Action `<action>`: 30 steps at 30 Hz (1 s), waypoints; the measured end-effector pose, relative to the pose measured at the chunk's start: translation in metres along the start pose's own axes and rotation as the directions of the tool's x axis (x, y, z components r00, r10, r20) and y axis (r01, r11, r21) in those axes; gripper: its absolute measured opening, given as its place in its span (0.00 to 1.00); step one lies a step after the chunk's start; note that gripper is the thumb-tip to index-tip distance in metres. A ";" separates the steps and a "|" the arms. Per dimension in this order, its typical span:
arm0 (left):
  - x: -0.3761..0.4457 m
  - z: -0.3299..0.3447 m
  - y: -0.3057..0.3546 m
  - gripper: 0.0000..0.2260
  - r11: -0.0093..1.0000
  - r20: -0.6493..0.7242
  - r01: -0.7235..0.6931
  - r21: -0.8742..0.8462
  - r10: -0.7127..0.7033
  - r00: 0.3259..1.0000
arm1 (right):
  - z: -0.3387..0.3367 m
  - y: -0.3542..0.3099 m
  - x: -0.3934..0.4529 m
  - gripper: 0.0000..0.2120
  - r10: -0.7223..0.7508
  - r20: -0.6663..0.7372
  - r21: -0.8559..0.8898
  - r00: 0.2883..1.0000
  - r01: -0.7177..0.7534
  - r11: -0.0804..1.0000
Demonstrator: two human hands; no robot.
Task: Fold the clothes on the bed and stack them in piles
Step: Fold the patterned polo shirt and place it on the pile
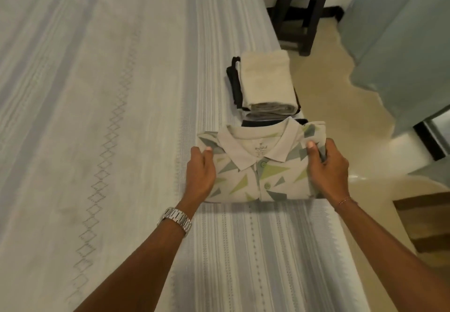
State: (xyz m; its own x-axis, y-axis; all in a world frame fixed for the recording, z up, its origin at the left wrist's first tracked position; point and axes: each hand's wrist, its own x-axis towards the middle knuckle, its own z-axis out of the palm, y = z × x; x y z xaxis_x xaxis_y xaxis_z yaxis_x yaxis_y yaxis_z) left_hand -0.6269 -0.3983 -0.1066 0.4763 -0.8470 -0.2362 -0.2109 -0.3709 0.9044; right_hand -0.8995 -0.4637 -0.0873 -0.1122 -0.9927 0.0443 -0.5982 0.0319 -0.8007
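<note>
Beige cloth scattered with green and grey triangles makes up the folded polo shirt [261,165], which is held between two hands just above the striped bedspread [121,116], a soft shadow showing under its near edge. The left hand [201,172] grips the shirt's left side, thumb curled onto the top of the fabric beside the collar and the fingers tucked under the fold, out of sight. The right hand [326,168] grips the opposite side, thumb pressed down on the shoulder part and fingers wrapped round the edge, bunching the cloth a little there. Between the two grips lie the pale collar, spread flat, and the button placket running toward the person. Just beyond the hands, close to the shirt's far edge, stands a pile of folded clothes [264,85]: a cream piece on top, grey and dark layers beneath, black cloth showing along its left side. A metal watch [175,218] sits on the left wrist and a thin bracelet [343,200] on the right. Off to the right of the right hand the bed ends and a cream floor [323,92] begins; farther off, past the pile, stands a dark stool [300,14].
</note>
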 end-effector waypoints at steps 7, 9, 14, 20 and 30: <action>0.056 0.062 0.021 0.15 0.976 -0.027 -0.141 0.166 0.147 0.989 | -0.011 0.034 0.071 0.17 0.038 0.002 0.002 0.999 -0.038 0.999; 0.066 0.075 0.014 0.16 0.977 -0.001 -0.115 0.182 0.117 0.993 | -0.004 0.046 0.082 0.17 0.077 0.017 0.005 0.997 -0.077 0.997; 0.079 0.097 -0.019 0.16 0.978 0.071 0.041 0.206 -0.057 0.996 | 0.012 0.079 0.091 0.17 0.161 0.063 -0.039 0.985 -0.158 0.987; 0.083 0.109 -0.038 0.22 0.978 0.081 0.053 0.202 -0.071 0.994 | 0.029 0.099 0.093 0.19 0.175 0.050 -0.075 0.983 -0.171 0.982; 0.081 0.112 -0.029 0.16 0.989 0.058 0.107 0.106 -0.113 0.992 | 0.029 0.103 0.092 0.19 0.131 -0.112 -0.192 0.985 -0.151 0.970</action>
State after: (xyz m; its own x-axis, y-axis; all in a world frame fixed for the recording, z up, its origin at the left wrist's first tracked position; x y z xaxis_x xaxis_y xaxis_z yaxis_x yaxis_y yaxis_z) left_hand -0.6776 -0.4989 -0.1916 0.4468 -0.8202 -0.3572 -0.2483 -0.4973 0.8313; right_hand -0.9486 -0.5549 -0.1829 -0.2779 -0.9606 0.0060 -0.7158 0.2029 -0.6682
